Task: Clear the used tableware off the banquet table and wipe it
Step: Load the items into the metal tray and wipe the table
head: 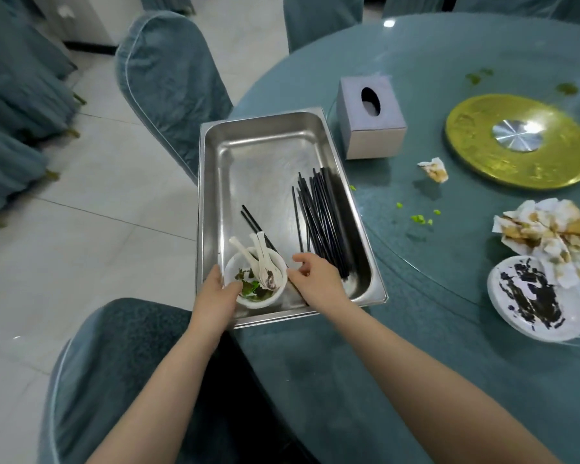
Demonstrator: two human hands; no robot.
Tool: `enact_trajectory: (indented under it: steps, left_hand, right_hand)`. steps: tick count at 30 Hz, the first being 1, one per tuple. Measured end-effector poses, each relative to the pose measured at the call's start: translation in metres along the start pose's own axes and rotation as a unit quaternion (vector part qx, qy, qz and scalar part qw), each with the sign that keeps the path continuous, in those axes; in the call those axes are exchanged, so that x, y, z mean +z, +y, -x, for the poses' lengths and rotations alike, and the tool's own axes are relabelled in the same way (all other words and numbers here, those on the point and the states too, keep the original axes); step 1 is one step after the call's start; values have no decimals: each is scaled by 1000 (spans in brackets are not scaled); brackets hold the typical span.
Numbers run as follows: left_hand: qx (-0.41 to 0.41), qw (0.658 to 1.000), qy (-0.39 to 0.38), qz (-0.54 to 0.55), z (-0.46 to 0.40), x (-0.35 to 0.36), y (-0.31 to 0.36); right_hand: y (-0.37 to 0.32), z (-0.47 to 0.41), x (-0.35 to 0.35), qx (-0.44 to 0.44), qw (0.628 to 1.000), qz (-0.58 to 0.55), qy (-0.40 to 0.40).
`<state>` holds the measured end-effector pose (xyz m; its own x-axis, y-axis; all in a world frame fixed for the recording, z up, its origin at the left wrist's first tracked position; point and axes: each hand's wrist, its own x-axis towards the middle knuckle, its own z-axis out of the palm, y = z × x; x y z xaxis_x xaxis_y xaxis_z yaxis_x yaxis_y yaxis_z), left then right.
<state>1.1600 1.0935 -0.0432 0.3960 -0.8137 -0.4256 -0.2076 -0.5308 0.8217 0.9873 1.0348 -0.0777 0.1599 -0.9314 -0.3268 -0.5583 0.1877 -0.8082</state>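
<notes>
Teal glass-topped table [449,380], soiled; covered chairs [168,75], pale tiled floor [81,229].

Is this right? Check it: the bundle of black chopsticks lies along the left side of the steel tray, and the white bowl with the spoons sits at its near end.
Not quite. The head view shows the black chopsticks bundled along the right side of the steel tray, not the left. The white bowl with the spoons does sit at the near end.

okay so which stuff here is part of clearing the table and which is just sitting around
Job: metal tray, bowl with spoons, chopsticks, dirty plate, crumpled napkins, left hand, right hand.

Lying about: tissue box, gold turntable base, covered chairs.
</notes>
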Motion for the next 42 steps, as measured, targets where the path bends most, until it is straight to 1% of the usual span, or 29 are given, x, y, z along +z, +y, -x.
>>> enact_trajectory:
  steps: [1, 3, 5, 7, 11, 14, 16, 20, 23, 25, 27, 28, 30, 33, 35, 36, 37, 42]
  left_hand:
    - [22, 1000, 3, -9, 1, 2, 3]
    - [53, 999, 7, -9, 2, 8, 9]
    - [87, 996, -10, 10, 4, 20, 15]
    - [112, 993, -37, 30, 7, 36, 20]
    - [166, 981, -92, 28, 15, 74, 32]
    - [175, 971, -150, 64, 20, 112, 41]
    - [176, 964, -187, 65, 26, 139, 45]
    - [152, 952, -258, 57, 41, 196, 41]
    - [128, 941, -311, 17, 52, 243, 38]
    - [119, 935, -335, -14, 59, 270, 38]
    - [119, 932, -340, -40, 65, 294, 39]
    - [123, 932, -336, -56, 66, 304, 39]
    - [132, 932, -325, -92, 68, 323, 41]
    - [140, 927, -312, -152, 71, 346, 49]
    - [147, 927, -293, -184, 74, 356, 55]
    - [148, 927, -288, -191, 76, 360, 59]
    - [141, 928, -289, -190, 77, 363, 63]
    - [65, 932, -326, -143, 85, 380, 80]
  right_hand:
    - [6, 6, -9, 10, 999, -20, 23]
    - [21, 20, -30, 31, 992, -106, 62]
    - [39, 37, -54, 50, 973, -194, 114]
    - [60, 58, -77, 71, 956, -226, 175]
    - [112, 106, -113, 134, 927, -233, 261]
    - [149, 144, -132, 174, 904, -226, 318]
    - [169, 167, -142, 198, 889, -226, 346]
    - [199, 209, -155, 236, 863, -237, 377]
    - [216, 240, -165, 244, 859, -233, 386]
    - [225, 259, -170, 245, 867, -218, 376]
    - [237, 282, -174, 265, 873, -197, 360]
    - [242, 293, -175, 281, 869, -190, 361]
    - [251, 312, -176, 318, 842, -182, 396]
    - [260, 329, -179, 372, 786, -149, 471]
    - [264, 334, -184, 368, 761, -176, 505]
    - [264, 335, -188, 355, 756, -191, 516]
    - [265, 334, -192, 338, 756, -199, 523]
    - [260, 325, -212, 222, 786, -228, 530]
